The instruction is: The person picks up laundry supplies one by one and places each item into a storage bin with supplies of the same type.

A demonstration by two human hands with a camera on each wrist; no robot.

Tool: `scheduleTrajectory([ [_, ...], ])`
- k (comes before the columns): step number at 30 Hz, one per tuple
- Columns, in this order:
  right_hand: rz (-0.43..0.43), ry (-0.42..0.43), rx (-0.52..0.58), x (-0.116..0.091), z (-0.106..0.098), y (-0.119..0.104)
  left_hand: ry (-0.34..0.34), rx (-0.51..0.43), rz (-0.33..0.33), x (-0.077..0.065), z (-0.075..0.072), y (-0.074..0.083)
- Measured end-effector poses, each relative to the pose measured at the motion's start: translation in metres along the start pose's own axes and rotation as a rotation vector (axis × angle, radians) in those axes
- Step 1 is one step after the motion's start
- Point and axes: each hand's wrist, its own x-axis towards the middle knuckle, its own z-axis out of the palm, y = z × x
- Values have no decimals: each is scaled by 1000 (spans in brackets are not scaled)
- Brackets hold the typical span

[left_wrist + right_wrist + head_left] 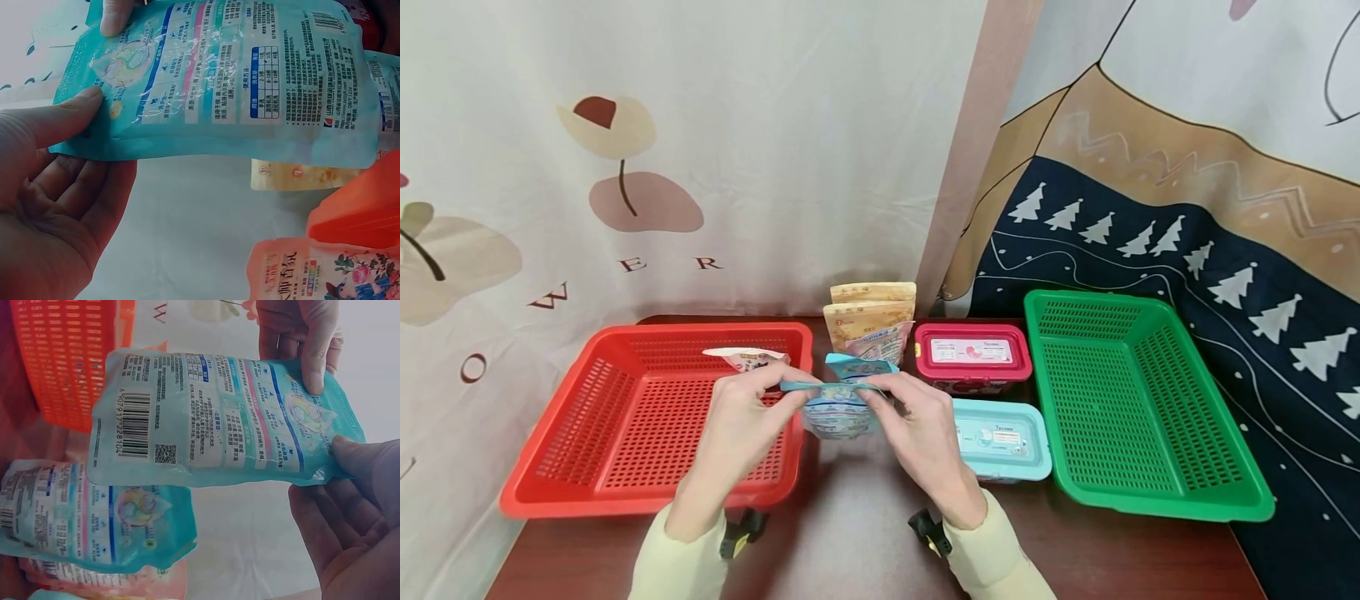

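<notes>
A teal plastic pouch (840, 417) with printed text, a small table and a barcode on its back hangs upright between my two hands. My left hand (737, 425) pinches its top edge at the left corner, thumb on the near face. At the right corner, my right hand (921, 429) pinches the same edge. Just behind it stands a second teal pouch (100, 519), partly covered by the held one in the head view. To the left, a pink-and-white pouch (748, 358) stands in the red basket (655, 417), close by my left hand.
Tan pouches (871, 293) and a pink pouch (891, 343) stand in a row at the back. Right of them are a crimson lidded box (973, 350) and a light blue lidded box (1003, 442). A green basket (1105, 417) lies farther right on the brown table (1105, 550).
</notes>
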Motion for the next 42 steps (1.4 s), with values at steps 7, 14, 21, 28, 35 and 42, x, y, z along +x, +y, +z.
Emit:
scheduleTrajectory([
  [7,-56,-5,5,10,1,-8,40,-30,8,1,-7,1],
  [14,-62,-27,54,22,10,-15,85,-70,-24,0,-20,-1],
  [21,-125,0,40,32,24,-21,117,-165,-15,1,-32,-6],
  [28,-169,-22,26,44,47,-27,218,-126,-151,-2,-47,-15],
  [35,-177,-69,-7,50,67,-32,248,-86,-185,-4,-61,-28],
  [42,-163,-140,-40,52,86,-33,265,-39,-206,-8,-69,-44],
])
